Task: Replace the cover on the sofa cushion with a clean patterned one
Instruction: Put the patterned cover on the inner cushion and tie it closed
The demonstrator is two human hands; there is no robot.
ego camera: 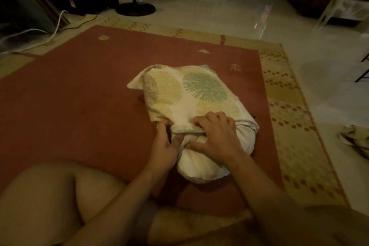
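1. A person sits on a red rug (79, 86) with a tan patterned border, bare knees at the bottom of the view, both forearms reaching forward.
2. The white cushion (199, 164) lies on the rug just ahead of the knees, roughly at the centre of the view. Its far part, toward 12 o'clock, is inside the patterned cover (191, 94); its near, rounded end, toward 6 o'clock, is bare.
3. The patterned cover is cream with large leaf-like ovals in green, yellow and grey-brown. Its open hem runs across the cushion from about 9 to 3 o'clock, bunched in the middle.
4. The left hand (162, 144) is clenched on the hem at the cushion's 9 o'clock side, fingers curled over the fabric edge, thumb pressed to the white cushion.
5. The right hand (216, 134) grasps the hem just beside the left one, fingers hooked over the cover's edge and thumb beneath on the cushion. The two hands are nearly touching.
6. A loose corner of the cover sticks out at the cushion's 10 o'clock end, flat on the rug.
7. A crumpled patterned cloth (355, 140) lies on the pale tiled floor (299, 32) at 3 o'clock, off the rug and well apart from the cushion.
8. At 11 o'clock, beyond the rug, stands a dark round fan base (135, 9); white and black cables (56, 32) trail over the floor toward 9 o'clock.
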